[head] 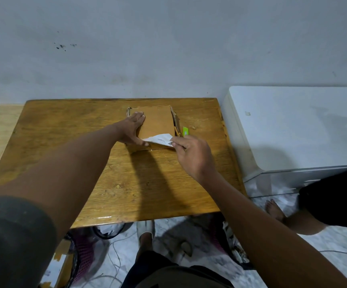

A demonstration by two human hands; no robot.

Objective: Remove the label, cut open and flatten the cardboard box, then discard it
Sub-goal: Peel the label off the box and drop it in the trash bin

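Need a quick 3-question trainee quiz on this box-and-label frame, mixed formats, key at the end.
1. True or false: the right hand pinches the white paper label, which is partly peeled off the brown cardboard box.
2. Multiple choice: what does the left hand do? A) grips the cutter B) presses flat on the box top C) hangs off the table
3. Fill in: the green utility cutter lies on the wooden table just to the ____ of the box.

Key: 1 true; 2 B; 3 right
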